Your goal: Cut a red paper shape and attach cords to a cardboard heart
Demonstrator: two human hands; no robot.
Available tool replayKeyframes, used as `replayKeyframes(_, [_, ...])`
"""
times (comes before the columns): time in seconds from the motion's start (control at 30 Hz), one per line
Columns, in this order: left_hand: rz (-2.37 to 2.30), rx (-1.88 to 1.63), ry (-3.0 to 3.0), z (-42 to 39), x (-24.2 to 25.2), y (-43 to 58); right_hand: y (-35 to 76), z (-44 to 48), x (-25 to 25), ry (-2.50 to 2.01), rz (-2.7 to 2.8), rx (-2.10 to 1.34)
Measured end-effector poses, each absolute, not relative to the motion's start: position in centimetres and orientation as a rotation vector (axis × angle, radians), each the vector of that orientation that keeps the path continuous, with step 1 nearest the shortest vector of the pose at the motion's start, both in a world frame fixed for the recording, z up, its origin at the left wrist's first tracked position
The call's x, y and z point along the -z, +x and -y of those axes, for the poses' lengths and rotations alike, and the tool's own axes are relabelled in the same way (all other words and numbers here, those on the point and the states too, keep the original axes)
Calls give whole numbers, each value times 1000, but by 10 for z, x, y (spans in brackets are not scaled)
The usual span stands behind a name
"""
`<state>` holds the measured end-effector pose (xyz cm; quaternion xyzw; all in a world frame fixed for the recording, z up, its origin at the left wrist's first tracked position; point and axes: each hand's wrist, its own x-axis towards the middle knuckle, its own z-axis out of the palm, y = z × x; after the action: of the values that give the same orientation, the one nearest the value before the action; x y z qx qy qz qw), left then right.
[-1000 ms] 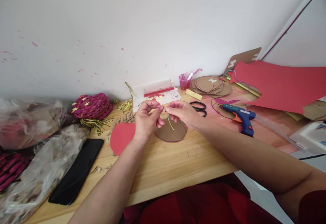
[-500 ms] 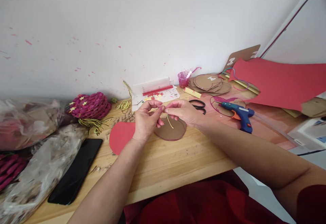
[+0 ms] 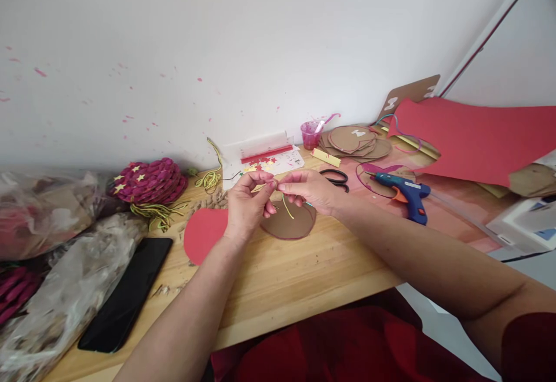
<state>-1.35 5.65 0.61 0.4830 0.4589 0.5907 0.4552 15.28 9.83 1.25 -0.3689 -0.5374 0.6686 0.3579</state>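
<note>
1. Above the cardboard disc (image 3: pixel 288 229), the left hand (image 3: pixel 248 203) and right hand (image 3: pixel 313 191) nearly meet, thumbs and forefingers pinching the yellow cord (image 3: pixel 288 208); its tail dangles over the disc.
2. Judging by that free tail, the cord work looks unfinished.
3. The disc's visible face is bare inside its purple edge line; left of it, the braided purple stack (image 3: pixel 152 179) already bears yellow stars (image 3: pixel 139 177).
4. Fingers hide any knot and the disc's far side; the left forearm covers part of the red paper cutout (image 3: pixel 202 234) left of the disc.
</note>
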Motion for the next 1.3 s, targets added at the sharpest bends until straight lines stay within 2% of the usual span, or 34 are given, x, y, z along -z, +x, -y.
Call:
replayKeyframes(0.2, [-1167, -1449, 1197, -57, -6, -14, 156, -103, -14, -954, 1163, -1820])
replayKeyframes(0.33, [-1177, -1432, 1254, -54, -8, -13, 155, -101, -11, -897, 1253, -1901])
replayKeyframes(0.8, [-1271, -1327, 1261, -58, -9, -18, 153, -99, -8, -880, 1303, -1681])
replayKeyframes(1.0, [-1168, -1455, 983, -63, -8, -21, 151, -97, -7, -851, 1411, -1602])
replayKeyframes(1.2, [-1161, -1429, 724, -63, -11, -16, 149, -88, -7, -822, 1763, -1252])
replayKeyframes(1.3, [-1177, -1387, 727, -63, -10, -15, 148, -90, -6, -777, 1636, -1323])
